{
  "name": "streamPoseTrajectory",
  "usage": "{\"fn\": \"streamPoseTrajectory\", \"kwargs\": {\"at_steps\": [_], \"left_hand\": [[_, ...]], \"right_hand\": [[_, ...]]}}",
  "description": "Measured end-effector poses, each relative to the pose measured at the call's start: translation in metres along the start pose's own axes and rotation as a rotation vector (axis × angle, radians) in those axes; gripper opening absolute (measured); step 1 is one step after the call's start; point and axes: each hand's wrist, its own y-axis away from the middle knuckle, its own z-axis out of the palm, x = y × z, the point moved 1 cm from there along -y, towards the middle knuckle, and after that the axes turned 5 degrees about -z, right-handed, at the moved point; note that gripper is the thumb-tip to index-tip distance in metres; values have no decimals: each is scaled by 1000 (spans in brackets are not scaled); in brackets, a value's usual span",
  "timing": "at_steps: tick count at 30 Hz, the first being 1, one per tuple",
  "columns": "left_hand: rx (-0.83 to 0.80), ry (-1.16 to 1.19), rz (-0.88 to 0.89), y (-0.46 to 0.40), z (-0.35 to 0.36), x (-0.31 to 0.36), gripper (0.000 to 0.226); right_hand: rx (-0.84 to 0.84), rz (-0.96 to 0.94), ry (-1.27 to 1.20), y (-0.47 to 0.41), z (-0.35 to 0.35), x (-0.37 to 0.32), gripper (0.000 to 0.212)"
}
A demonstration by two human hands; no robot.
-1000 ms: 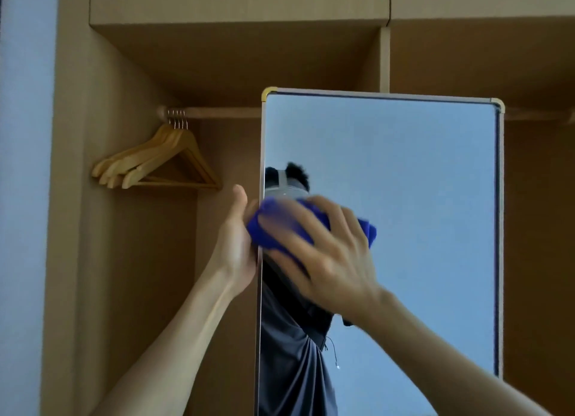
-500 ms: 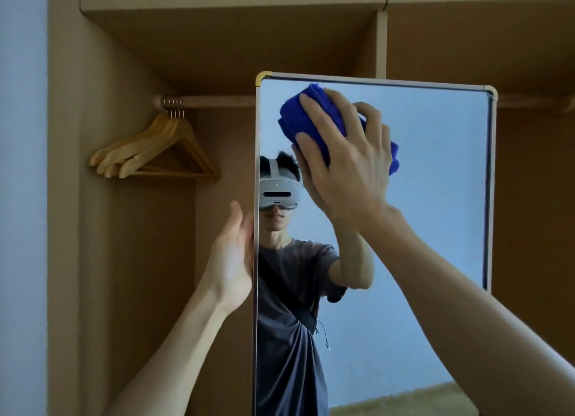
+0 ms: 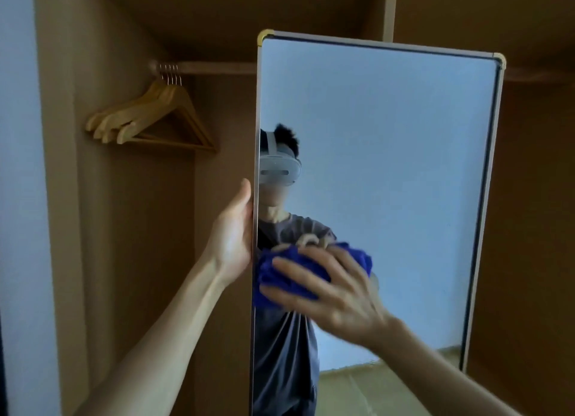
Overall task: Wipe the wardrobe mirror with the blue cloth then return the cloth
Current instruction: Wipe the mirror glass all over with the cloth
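Observation:
The tall wardrobe mirror (image 3: 389,166) stands out from the open wooden wardrobe, its frame edged with gold corners. My right hand (image 3: 329,294) presses the bunched blue cloth (image 3: 289,275) against the glass near the mirror's left edge, low in the frame, with fingers spread and curled over the cloth. My left hand (image 3: 235,232) holds the mirror's left edge, thumb at the front; its fingers are hidden behind the frame. The glass reflects a person in a grey shirt and headset.
Several wooden hangers (image 3: 149,120) hang on the rail (image 3: 214,67) in the left wardrobe bay. A vertical divider (image 3: 389,8) and a shelf run above the mirror. A pale wall (image 3: 18,197) borders the wardrobe on the left.
My right hand swept the blue cloth from the mirror's upper part down to its lower left. The view shifted closer and upward. My left hand stayed on the mirror's edge.

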Motion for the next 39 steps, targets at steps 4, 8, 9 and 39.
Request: {"fn": "streamPoseTrajectory", "kwargs": {"at_steps": [4, 8, 9, 39], "left_hand": [[9, 60, -25, 5, -12, -18, 61], [84, 41, -67, 15, -24, -54, 45], [101, 47, -96, 17, -29, -63, 46], [267, -331, 140, -6, -15, -55, 68]], "right_hand": [[158, 267, 132, -53, -11, 72, 29], [242, 590, 282, -99, -6, 110, 36], [253, 607, 276, -103, -3, 106, 36], [160, 451, 227, -10, -19, 68, 33]]}}
